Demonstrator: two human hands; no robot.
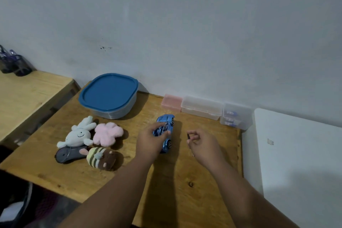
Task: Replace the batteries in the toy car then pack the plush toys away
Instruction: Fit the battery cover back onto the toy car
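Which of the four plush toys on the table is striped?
The bee plush, at the group's near right: it has yellow and brown stripes, while the white plush, pink plush and grey plush are plain.

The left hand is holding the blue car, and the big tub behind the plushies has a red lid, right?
Almost. The head view shows the lid on the big tub behind the plushies is blue, not red. The left hand is indeed holding the blue car.
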